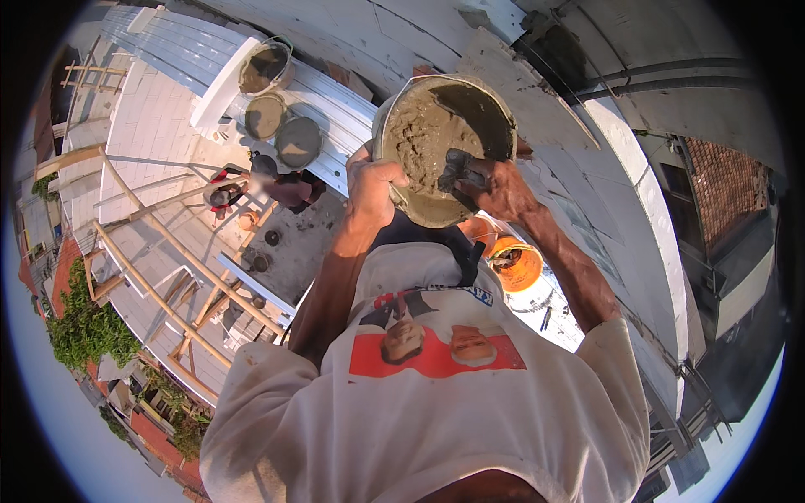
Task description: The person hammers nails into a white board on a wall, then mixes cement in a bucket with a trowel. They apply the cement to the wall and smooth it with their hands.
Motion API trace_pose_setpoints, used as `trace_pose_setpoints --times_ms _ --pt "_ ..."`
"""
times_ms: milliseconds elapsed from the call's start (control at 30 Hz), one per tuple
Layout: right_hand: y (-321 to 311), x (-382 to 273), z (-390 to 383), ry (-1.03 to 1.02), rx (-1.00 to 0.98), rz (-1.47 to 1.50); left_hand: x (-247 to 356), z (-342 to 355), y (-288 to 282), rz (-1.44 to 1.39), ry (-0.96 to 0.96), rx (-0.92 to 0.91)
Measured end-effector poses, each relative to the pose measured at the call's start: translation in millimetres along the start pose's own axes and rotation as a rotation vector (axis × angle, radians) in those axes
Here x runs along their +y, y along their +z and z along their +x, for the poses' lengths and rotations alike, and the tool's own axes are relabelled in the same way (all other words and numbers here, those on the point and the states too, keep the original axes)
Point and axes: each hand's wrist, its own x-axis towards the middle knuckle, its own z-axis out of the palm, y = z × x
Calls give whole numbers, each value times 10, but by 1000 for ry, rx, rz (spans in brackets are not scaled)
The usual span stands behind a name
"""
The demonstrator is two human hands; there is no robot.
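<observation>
A bucket (428, 126) of wet grey-brown mortar is held up in front of my chest. My left hand (373, 186) is closed on its left side, near the lower rim. My right hand (499, 184) reaches to the bucket's lower right, fingers closed on a dark grey, mortar-smeared lump (455, 172) that lies against the mortar; I cannot make out what it is. An orange bucket (524, 272) with dark things inside stands below, to the right.
Three buckets of mortar (298, 141) sit on a corrugated metal sheet (335, 101) at upper left. Below them are people (226, 193) and bamboo scaffolding (151, 277). A white wall edge (662, 277) runs along my right, with a tiled roof (721, 193) beyond.
</observation>
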Motion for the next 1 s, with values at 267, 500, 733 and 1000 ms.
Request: trace_pose_setpoints --times_ms 267,500,733,1000 --pt "25 -179 -105 44 45 176 41 -14 -26 -15 26 40" --pt "-449 -637 -207 191 -26 70 15 47 5 -192 -31 88" --pt "-1512 -812 -418 493 -33 344 -103 116 -73 -201 -62 76" --pt "-2005 -764 -375 472 37 -53 -153 158 -107 -173 -59 71"
